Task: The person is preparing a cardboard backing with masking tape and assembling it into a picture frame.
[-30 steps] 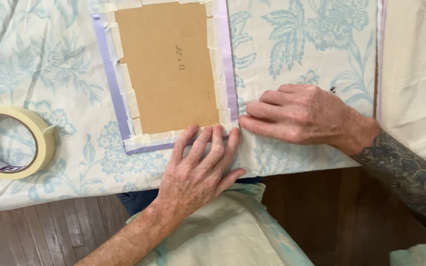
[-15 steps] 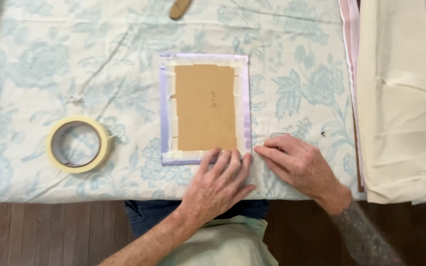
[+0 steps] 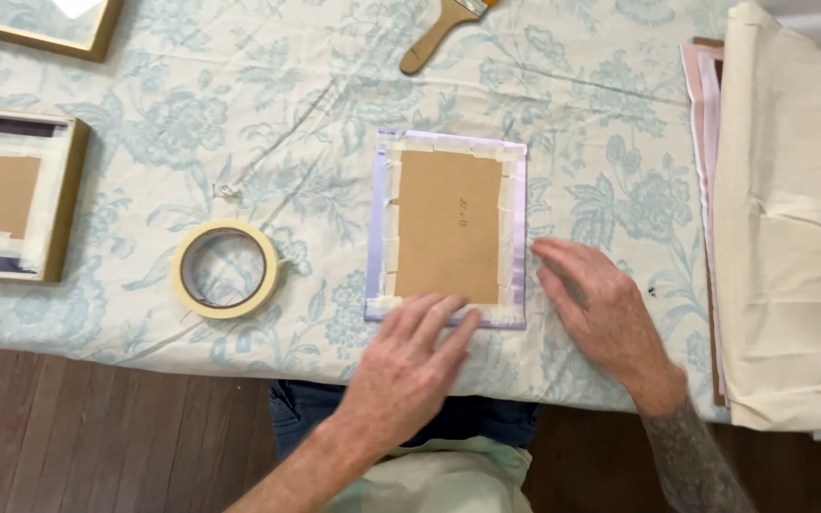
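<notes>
1. The step in hand looks like pressing tape down along the edges of a card backing, which lies flat on a lilac mat near the front edge of the worktop, on its floral cloth.

2. Strips of cream tape run round all four sides of the backing. Those along the left and right sides sit unevenly, some with lifted ends, as far as can be told.

3. The left hand lies palm down at the mat's lower edge. Its fingers are spread flat and loosely fanned, gripping nothing, their tips touching the bottom tape strip.

4. The right hand rests flat on the cloth just beside the mat's lower right corner. Its fingers are extended and slightly apart, holding nothing; the nearest tip is at or just off the mat's right edge, and I cannot tell which.

5. My judgement: smoothing calls for flat, even pressure with one hand steadying the mat so it does not slide on the cloth.

6. A tape roll lies to the left, well within reach; a brush lies beyond the mat, and two gold frames sit at the far left.
</notes>
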